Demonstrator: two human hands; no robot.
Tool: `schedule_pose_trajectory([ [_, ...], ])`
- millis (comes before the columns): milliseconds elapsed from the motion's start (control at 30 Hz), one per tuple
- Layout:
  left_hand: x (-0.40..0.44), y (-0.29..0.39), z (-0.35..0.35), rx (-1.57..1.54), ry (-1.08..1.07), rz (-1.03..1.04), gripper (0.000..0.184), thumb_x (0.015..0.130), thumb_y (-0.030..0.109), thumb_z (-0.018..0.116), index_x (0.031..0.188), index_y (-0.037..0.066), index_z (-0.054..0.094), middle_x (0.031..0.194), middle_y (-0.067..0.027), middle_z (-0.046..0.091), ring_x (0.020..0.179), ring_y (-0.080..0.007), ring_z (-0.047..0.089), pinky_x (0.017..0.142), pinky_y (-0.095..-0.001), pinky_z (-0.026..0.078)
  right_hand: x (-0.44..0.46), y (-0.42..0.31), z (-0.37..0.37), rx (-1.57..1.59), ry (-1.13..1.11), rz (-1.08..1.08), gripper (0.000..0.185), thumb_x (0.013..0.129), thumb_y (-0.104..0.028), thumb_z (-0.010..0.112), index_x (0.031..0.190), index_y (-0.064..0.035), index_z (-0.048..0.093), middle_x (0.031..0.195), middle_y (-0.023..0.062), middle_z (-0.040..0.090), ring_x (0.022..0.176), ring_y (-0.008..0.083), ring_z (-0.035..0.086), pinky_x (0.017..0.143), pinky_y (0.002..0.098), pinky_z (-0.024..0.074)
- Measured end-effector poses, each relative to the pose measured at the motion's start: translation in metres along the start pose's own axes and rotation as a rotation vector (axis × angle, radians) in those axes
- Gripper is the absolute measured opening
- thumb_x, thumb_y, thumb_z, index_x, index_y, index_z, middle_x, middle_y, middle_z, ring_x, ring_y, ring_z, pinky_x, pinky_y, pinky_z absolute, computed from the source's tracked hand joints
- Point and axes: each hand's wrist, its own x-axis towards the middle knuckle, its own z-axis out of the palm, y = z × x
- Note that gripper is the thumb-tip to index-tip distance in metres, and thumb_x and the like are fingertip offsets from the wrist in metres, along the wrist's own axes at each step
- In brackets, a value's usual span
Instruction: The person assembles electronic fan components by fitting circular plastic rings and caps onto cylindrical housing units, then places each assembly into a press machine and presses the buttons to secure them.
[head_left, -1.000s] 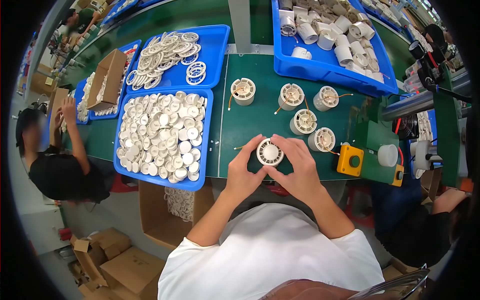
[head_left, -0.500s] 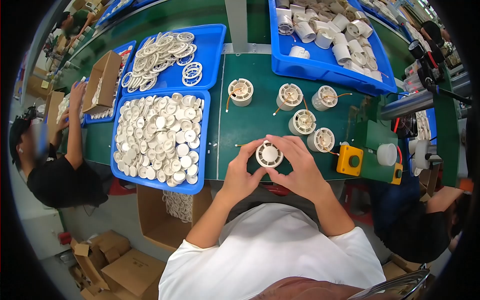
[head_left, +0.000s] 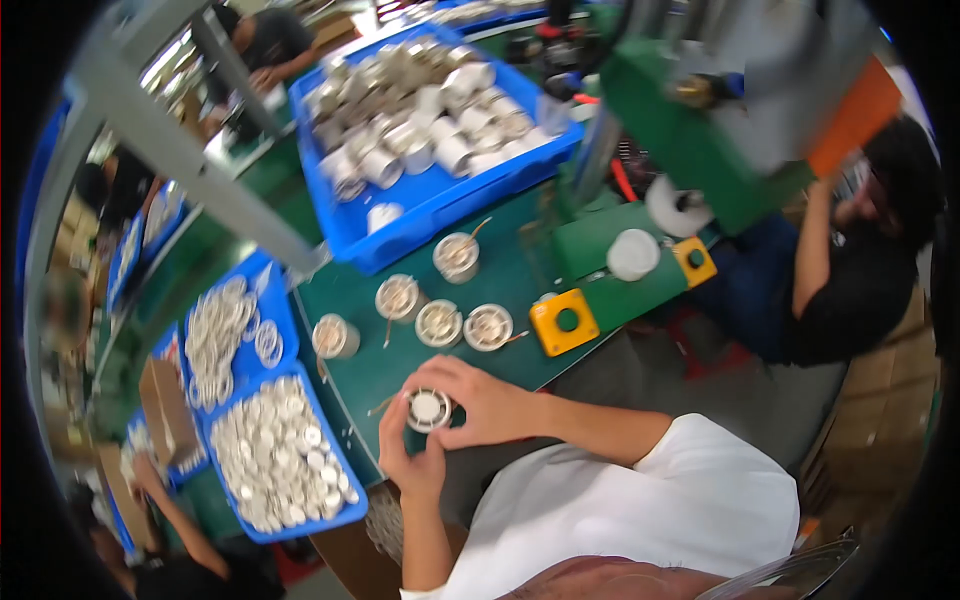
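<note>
Working from a distance, I am cupping the round white part (head_left: pixel 428 410) between the left hand (head_left: pixel 405 456) and right hand (head_left: pixel 482 402), both curling around its rim near the front edge of the green table (head_left: pixel 350 392). For a steady hold, they should be pressing evenly, leaving the face uncovered and avoiding the thin wire (head_left: pixel 379 407) poking out by the left fingers.

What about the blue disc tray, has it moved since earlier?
No: the disc tray still adjoins the ring tray beside the metal post; the view turned.
</note>
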Motion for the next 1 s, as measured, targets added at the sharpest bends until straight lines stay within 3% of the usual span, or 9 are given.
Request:
schedule_pose_trajectory([
  [133,0.030,0.051,0.025,0.114,-0.076,0.267,0.059,0.073,-0.005,0.079,0.130,-0.002,0.064,0.127,-0.0254,0.068,0.117,-0.0404,0.068,0.098,-0.0440,0.056,-0.026,-0.029,-0.047,0.042,0.105,-0.020,0.060,0.073,-0.013,0.080,0.129,-0.0056,0.061,0.124,0.0140,0.059,0.118,0.0306,0.058,0.101,0.0399,0.0498],
  [267,0.071,0.089,0.075,0.008,-0.242,0.428,0.064,0.074,-0.003,0.082,0.134,-0.001,0.063,0.130,-0.0232,0.068,0.117,-0.0373,0.069,0.095,-0.0397,0.058,-0.058,-0.042,-0.111,-0.066,0.273,0.046,0.062,0.069,-0.010,0.082,0.127,-0.0057,0.060,0.125,0.0108,0.056,0.115,0.0238,0.059,0.100,0.0355,0.0496],
  [333,0.091,0.107,0.108,-0.061,-0.286,0.454,0.063,0.075,-0.002,0.083,0.135,-0.001,0.063,0.131,-0.0229,0.067,0.116,-0.0378,0.069,0.094,-0.0397,0.058,-0.074,-0.033,-0.135,0.110,0.377,0.063,0.063,0.072,-0.002,0.081,0.131,-0.0043,0.058,0.125,0.0051,0.050,0.121,0.0156,0.056,0.101,0.0319,0.0495],
  [400,0.105,0.121,0.138,-0.144,-0.341,0.489,0.063,0.076,-0.001,0.083,0.136,-0.001,0.062,0.132,-0.0227,0.066,0.116,-0.0382,0.069,0.093,-0.0397,0.059,-0.086,-0.030,-0.163,0.085,0.446,0.117,0.066,0.073,-0.002,0.081,0.135,-0.0021,0.057,0.127,0.0052,0.050,0.123,0.0159,0.056,0.103,0.0323,0.0496],
  [467,0.114,0.129,0.168,-0.204,-0.341,0.478,0.063,0.078,0.001,0.083,0.137,0.000,0.061,0.133,-0.0222,0.066,0.114,-0.0382,0.069,0.091,-0.0401,0.059,-0.094,-0.026,-0.187,0.080,0.511,0.160,0.067,0.074,-0.001,0.082,0.137,-0.0002,0.057,0.128,0.0057,0.050,0.122,0.0160,0.057,0.102,0.0317,0.0511],
  [500,0.118,0.135,0.182,-0.220,-0.324,0.459,0.057,0.079,0.003,0.083,0.132,0.000,0.064,0.127,-0.0213,0.068,0.110,-0.0367,0.071,0.089,-0.0386,0.059,-0.094,-0.016,-0.194,0.063,0.603,0.100,0.060,0.075,-0.018,0.084,0.130,-0.0054,0.065,0.117,0.0008,0.057,0.093,0.0080,0.059,0.076,0.0245,0.0493],
  [767,0.139,0.125,0.245,-0.343,-0.401,0.196,0.039,0.079,0.009,0.086,0.110,-0.006,0.069,0.097,-0.0185,0.074,0.090,-0.0302,0.075,0.084,-0.0341,0.057,-0.091,-0.004,-0.237,0.081,0.684,0.275,0.057,0.074,-0.023,0.083,0.122,0.0011,0.064,0.115,0.0027,0.057,0.084,0.0080,0.055,0.069,0.0242,0.0457],
  [933,0.132,0.109,0.248,-0.304,-0.396,0.219,0.045,0.078,0.007,0.086,0.117,-0.005,0.066,0.100,-0.0182,0.073,0.093,-0.0298,0.074,0.087,-0.0348,0.056,-0.096,0.004,-0.229,-0.054,0.719,0.132,0.057,0.074,-0.026,0.083,0.120,0.0004,0.063,0.113,0.0033,0.054,0.089,0.0111,0.055,0.072,0.0260,0.0467],
  [1000,0.128,0.112,0.245,-0.279,-0.434,0.227,0.052,0.078,0.005,0.085,0.124,-0.003,0.062,0.110,-0.0193,0.067,0.104,-0.0321,0.069,0.089,-0.0364,0.056,-0.098,0.007,-0.229,-0.105,0.663,0.161,0.061,0.075,-0.026,0.083,0.127,-0.0018,0.062,0.117,0.0042,0.054,0.095,0.0136,0.056,0.074,0.0274,0.0478],
])
